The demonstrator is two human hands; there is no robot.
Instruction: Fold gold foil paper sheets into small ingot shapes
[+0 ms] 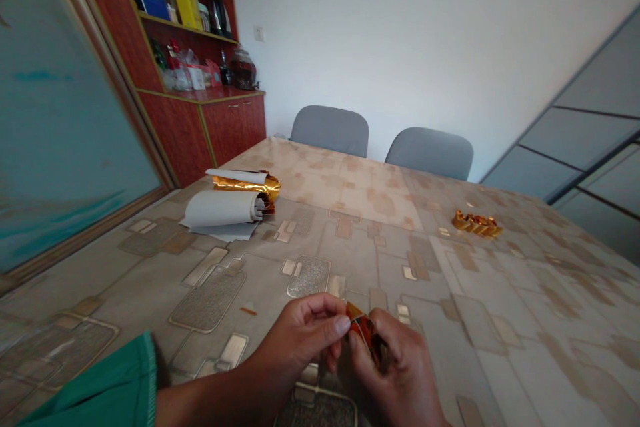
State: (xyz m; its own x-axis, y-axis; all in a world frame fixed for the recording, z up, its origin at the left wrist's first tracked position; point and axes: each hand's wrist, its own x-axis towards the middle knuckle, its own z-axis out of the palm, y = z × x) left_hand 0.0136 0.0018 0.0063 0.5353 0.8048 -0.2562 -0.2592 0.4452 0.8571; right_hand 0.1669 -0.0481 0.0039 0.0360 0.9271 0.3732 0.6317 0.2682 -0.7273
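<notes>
Both my hands meet low in the middle of the view, just above the patterned table (350,240). My left hand (305,337) pinches a small folded piece of shiny gold-orange foil (363,327) between thumb and fingers. My right hand (400,363) grips the same piece from the other side, its fingers curled round it. Part of the foil is hidden inside the right hand. A green sleeve (100,390) covers my left upper arm.
Rolled white-backed gold foil sheets (235,203) lie at the table's far left. A small pile of folded gold pieces (477,223) sits at the far right. Two grey chairs (380,140) stand behind the table. A red wooden cabinet (200,53) with shelves stands at the back left.
</notes>
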